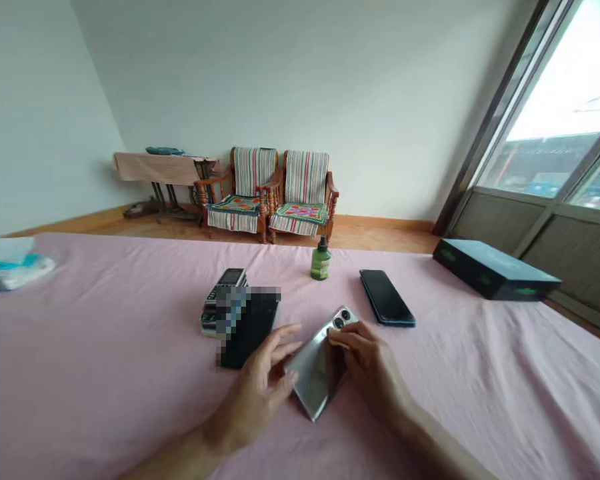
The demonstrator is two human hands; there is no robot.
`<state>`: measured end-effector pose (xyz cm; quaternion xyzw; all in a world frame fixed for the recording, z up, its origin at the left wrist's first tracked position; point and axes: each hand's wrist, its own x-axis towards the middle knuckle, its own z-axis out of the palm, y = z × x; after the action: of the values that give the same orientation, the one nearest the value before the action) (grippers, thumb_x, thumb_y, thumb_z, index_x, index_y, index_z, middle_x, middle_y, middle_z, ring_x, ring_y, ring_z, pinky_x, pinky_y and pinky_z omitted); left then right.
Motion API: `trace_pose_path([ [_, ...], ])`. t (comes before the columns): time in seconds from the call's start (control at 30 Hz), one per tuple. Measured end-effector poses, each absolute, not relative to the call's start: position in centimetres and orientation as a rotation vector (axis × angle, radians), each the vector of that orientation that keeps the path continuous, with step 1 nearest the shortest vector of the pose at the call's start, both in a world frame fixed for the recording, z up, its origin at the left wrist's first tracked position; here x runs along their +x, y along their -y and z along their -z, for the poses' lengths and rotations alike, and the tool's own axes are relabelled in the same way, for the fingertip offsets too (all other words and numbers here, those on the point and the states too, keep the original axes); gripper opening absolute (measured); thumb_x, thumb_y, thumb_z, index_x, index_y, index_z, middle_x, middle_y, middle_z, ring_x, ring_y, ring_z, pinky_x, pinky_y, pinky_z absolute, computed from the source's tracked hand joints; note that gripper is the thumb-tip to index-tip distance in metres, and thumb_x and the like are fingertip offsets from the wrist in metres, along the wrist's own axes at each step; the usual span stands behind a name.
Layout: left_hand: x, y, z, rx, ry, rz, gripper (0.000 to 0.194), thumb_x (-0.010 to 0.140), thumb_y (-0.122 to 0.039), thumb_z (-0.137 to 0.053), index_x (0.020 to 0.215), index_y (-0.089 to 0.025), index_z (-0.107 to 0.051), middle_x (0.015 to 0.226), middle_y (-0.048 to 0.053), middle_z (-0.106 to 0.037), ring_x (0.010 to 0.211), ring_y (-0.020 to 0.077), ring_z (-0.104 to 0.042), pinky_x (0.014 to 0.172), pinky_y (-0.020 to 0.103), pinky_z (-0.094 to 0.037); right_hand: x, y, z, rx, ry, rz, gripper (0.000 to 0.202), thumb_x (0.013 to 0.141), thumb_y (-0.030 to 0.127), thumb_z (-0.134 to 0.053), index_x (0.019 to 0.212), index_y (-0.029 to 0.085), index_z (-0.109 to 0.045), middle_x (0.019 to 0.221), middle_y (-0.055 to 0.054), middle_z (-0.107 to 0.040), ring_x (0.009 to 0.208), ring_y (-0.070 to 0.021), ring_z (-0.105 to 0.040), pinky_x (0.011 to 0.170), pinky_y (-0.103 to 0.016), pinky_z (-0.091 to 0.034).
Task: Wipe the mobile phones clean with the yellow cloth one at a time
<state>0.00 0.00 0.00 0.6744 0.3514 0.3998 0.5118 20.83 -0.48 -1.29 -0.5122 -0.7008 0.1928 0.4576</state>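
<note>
A silver phone lies back up on the pink cloth, tilted, its round camera lenses at the upper right end. My left hand is at its left edge, fingers apart, the thumb at the phone's side. Over the upper part of the phone's back, my right hand is closed, fingertips pinched just below the lenses around something small and pale that I cannot make out. Left of the silver phone lies a black flat device, partly blurred out. To the right rests a dark phone, screen up.
Old keypad phones sit at the left of the black device. A green bottle stands near the cloth's far edge. A black box is at the far right, a white and blue packet at the far left. Two chairs stand beyond.
</note>
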Motion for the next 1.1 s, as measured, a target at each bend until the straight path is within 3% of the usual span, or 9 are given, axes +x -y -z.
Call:
trace_pose_path([
  [0.33, -0.3, 0.0, -0.2, 1.614, -0.839, -0.953, 0.052, 0.085, -0.015, -0.054, 0.133, -0.023, -0.037, 0.14, 0.011, -0.046, 0.127, 0.0267, -0.046, 0.104, 0.044, -0.036, 20.1, 1.1, 0.3, -1.179, 1.836, -0.49, 0.048, 0.076, -0.004, -0.041, 0.104, 0.023, -0.07, 0.097, -0.006, -0.06, 0.086, -0.017, -0.057, 0.07, -0.025, -0.045],
  [0.5, -0.6, -0.2, -0.2, 1.601, -0.831, -0.919, 0.053, 0.086, -0.014, -0.052, 0.135, -0.021, -0.033, 0.132, 0.013, -0.054, 0.122, 0.0259, -0.052, 0.103, 0.044, -0.037, 19.1, 1.9, 0.2, -1.096, 1.894, -0.594, 0.044, 0.061, -0.008, -0.042, 0.081, 0.02, -0.07, 0.087, -0.003, -0.059, 0.079, -0.0145, -0.056, 0.064, -0.022, -0.043],
  [0.63, -0.6, -0.3, -0.2, 1.618, -0.832, -0.912, 0.052, 0.086, -0.013, -0.051, 0.135, -0.021, -0.033, 0.13, 0.012, -0.056, 0.121, 0.025, -0.052, 0.102, 0.043, -0.038, 19.5, 1.6, 0.3, -1.228, 1.799, -0.512, 0.037, 0.062, -0.007, -0.041, 0.07, 0.018, -0.067, 0.08, -0.003, -0.058, 0.076, -0.0147, -0.055, 0.063, -0.023, -0.042],
  [0.9, -0.5, -0.3, 0.2, 1.722, -0.882, -0.915, 0.045, 0.083, -0.01, -0.049, 0.127, -0.02, -0.046, 0.129, 0.01, -0.056, 0.122, 0.024, -0.051, 0.105, 0.044, -0.037, 20.9, 0.6, 0.7, -1.318, 1.775, -0.41, 0.044, 0.066, -0.006, -0.04, 0.088, 0.017, -0.07, 0.089, -0.006, -0.06, 0.083, -0.0175, -0.057, 0.074, -0.027, -0.045],
  [1.1, -0.8, 0.1, 0.6, 2.05, -0.891, -0.966, 0.06, 0.062, 0.006, -0.046, 0.115, -0.023, -0.053, 0.132, 0.007, -0.046, 0.129, 0.0244, -0.04, 0.108, 0.041, -0.034, 21.1, 0.4, 1.2, -1.335, 1.791, -0.371, 0.044, 0.067, -0.005, -0.041, 0.091, 0.017, -0.07, 0.088, -0.006, -0.06, 0.083, -0.0185, -0.057, 0.074, -0.028, -0.046],
])
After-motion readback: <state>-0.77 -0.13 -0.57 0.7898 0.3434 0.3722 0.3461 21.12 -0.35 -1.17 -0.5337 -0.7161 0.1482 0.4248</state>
